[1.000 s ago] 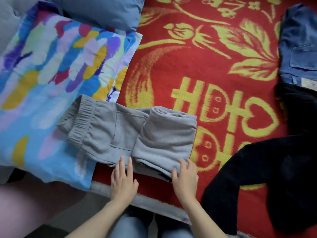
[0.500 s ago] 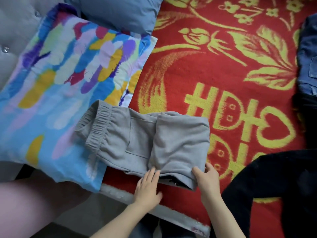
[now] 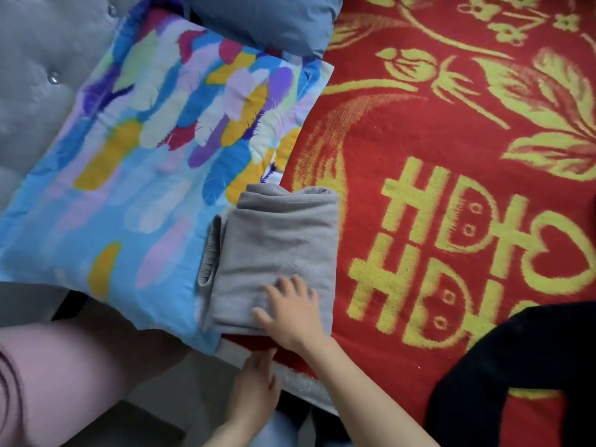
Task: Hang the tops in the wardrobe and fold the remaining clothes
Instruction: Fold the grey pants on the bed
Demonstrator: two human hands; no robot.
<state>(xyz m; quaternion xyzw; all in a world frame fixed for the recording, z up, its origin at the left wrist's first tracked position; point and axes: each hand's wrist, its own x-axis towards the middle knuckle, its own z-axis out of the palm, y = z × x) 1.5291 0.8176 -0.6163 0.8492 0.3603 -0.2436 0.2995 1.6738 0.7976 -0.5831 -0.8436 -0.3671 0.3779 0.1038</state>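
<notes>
My right hand [image 3: 290, 312] lies flat, fingers spread, on the folded grey fleece sweatpants [image 3: 277, 246] at centre. My left hand [image 3: 254, 382], fingers straight, touches the bed edge at 6 o'clock, its tips blurred. The sweatpants straddle a multicoloured feather-print pillow [image 3: 145, 156] at 10 o'clock and a red-and-yellow patterned blanket [image 3: 451, 140] at 2. A black garment [image 3: 516, 366] at 4 is cut off.

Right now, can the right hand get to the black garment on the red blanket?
Probably yes. The right hand lies flat on the folded grey trousers; only bare red blanket lies between it and the black garment, nothing in the way.
</notes>
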